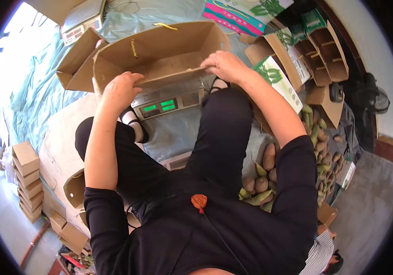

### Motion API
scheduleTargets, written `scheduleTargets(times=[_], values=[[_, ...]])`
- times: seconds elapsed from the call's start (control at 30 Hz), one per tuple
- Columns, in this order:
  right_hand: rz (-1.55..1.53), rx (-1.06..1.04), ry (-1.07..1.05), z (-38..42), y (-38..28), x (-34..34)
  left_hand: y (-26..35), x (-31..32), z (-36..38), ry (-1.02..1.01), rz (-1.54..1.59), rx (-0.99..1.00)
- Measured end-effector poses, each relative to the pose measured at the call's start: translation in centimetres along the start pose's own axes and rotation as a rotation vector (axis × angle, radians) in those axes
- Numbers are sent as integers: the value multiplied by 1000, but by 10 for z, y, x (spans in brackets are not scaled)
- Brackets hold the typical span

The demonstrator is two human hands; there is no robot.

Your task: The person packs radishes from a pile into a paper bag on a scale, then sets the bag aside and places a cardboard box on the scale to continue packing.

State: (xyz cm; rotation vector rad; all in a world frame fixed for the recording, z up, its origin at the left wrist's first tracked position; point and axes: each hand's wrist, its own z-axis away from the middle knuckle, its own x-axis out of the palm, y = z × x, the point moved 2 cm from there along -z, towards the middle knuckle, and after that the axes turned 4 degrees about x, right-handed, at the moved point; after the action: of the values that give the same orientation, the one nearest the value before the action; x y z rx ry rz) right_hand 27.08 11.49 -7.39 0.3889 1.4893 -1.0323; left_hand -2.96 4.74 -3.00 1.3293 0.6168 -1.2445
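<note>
An open brown cardboard box (160, 46) with yellow cord handles stands on a digital scale (192, 98) whose green displays are lit. No contents show in the part of the box I can see. My left hand (119, 91) is at the near left of the box, its fingers closed over the near rim. At the right end of that rim, my right hand (226, 66) grips the cardboard between thumb and fingers. The scale sits between my feet, partly covered by the box.
Reddish-brown and green tubers (322, 146) are heaped on my right. Printed gift boxes (281, 82) and a black fan (373, 98) stand beyond them. Stacked cartons (27, 172) are at far left, and another scale (82, 20) is at upper left. Someone in a striped shirt (320, 254) is at lower right.
</note>
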Motion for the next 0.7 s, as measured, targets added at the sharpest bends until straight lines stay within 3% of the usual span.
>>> scheduleTargets(times=[0.13,0.2,0.3,0.37,0.47,0.53,0.7], values=[[-117,-55,182,15,4,-6,-1,12,-4,-42,-61,34],[-174,-77,493,32,4,-21,2,14,-6,-57,-88,41],[-238,147,564,75,15,-20,-1,18,-9,-68,-98,43],[-355,360,475,109,26,-10,-2,20,-8,-24,-62,79],[-345,462,460,164,53,40,-3,24,-11,-51,6,47],[-437,637,399,204,60,78,3,21,-10,-81,-14,56],[-438,984,96,311,55,198,5,20,-9,-104,-119,67]])
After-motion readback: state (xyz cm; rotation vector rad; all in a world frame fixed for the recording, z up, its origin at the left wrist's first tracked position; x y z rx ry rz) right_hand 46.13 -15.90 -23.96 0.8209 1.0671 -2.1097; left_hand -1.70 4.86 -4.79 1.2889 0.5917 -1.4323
